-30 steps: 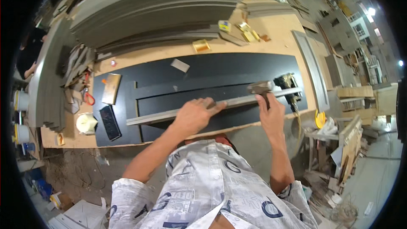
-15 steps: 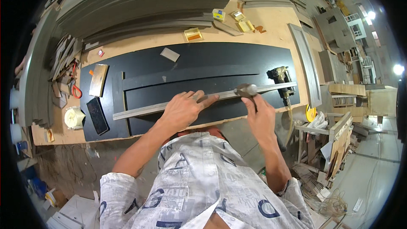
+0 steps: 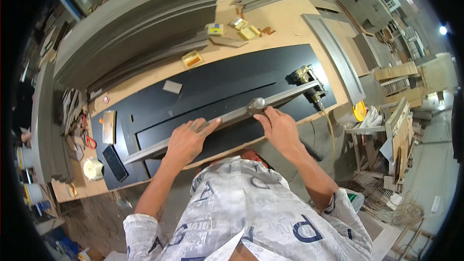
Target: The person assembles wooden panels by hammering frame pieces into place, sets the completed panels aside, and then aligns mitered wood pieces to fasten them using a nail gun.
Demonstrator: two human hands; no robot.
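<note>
A long grey strip [image 3: 285, 95] runs slantwise over the dark panel [image 3: 217, 79] on the bench. My left hand [image 3: 186, 142] grips the strip left of its middle, index finger stretched along it. My right hand [image 3: 279, 129] is closed round a hammer [image 3: 256, 105]. The hammer's metal head is at the strip, right of my left hand; whether it touches cannot be told. Its dark handle shows again below my right wrist. Beyond the strip's right end lies an air nail gun [image 3: 305, 78] with a hose.
A phone [image 3: 115, 163], a wooden block [image 3: 109, 126] and a white roll [image 3: 93, 168] lie at the panel's left end. Stacked grey boards [image 3: 140, 29] fill the far left. Small yellow boxes [image 3: 193, 59] stand behind the panel. A grey frame [image 3: 333, 53] lies at the right.
The whole view has turned and shifted, so the bench now slants up to the right. Both hands keep their holds on the strip and the hammer.
</note>
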